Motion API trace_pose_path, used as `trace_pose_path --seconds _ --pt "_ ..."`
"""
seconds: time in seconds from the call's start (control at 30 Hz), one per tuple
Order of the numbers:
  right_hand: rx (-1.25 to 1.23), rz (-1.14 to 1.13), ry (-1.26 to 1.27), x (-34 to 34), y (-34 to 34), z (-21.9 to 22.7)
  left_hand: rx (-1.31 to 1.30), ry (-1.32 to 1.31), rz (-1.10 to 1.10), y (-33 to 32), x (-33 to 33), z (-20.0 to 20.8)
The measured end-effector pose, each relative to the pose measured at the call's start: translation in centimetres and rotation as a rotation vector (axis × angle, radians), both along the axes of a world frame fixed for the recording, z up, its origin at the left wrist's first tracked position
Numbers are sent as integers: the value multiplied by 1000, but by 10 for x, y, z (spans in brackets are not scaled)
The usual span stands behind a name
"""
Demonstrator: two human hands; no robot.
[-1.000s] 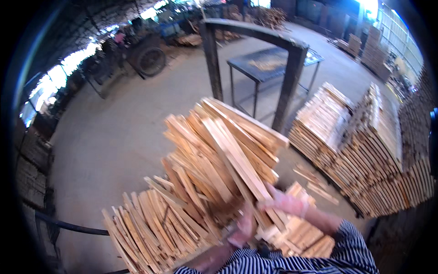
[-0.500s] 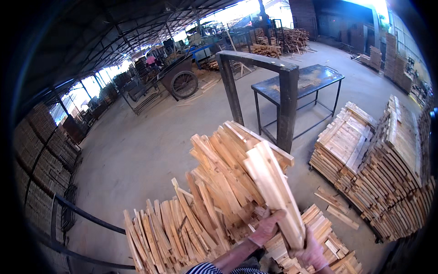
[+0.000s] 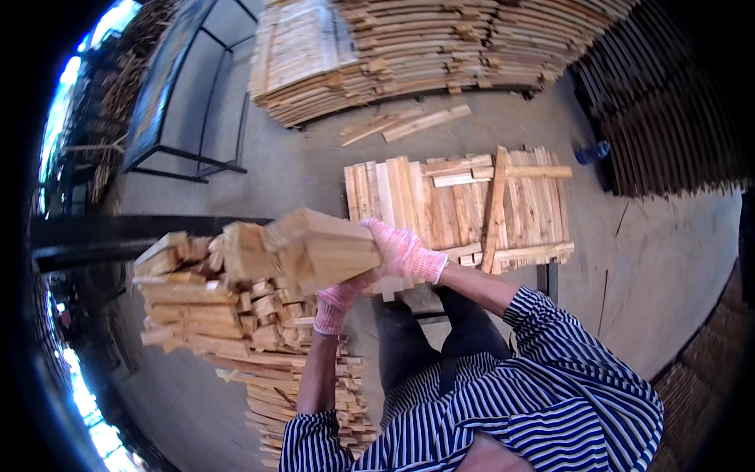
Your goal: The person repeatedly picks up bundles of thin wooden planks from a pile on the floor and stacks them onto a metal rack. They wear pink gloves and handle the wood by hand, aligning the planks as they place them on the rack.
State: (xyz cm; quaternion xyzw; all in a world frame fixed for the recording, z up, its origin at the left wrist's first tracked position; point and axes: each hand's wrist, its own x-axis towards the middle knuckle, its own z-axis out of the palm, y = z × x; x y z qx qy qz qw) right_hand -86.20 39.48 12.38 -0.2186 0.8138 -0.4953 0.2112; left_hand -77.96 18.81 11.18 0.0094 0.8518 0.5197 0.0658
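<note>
I see both pink-gloved hands, left hand (image 3: 336,305) and right hand (image 3: 403,253), with fingers clamped on a bundle of pale wooden slats (image 3: 259,271), near a low flat stack of boards (image 3: 464,206) to the right.

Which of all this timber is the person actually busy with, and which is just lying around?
In hand:
- bundle of wood slats, gripped at its end
- right hand in a pink glove, on top of the bundle
- left hand, gloved, beneath it

Lying about:
- low slat platform
- tall slat stacks
- two loose slats on the floor
- dark metal table frame
</note>
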Motion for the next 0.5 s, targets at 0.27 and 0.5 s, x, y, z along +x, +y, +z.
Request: trace_pose_path --seconds 0.27,0.5 --pt "76 -278 -232 9 29 -231 294 -323 -176 29 -34 -250" --pt "5 -254 -274 -36 16 -203 525 -357 348 27 -95 -235"
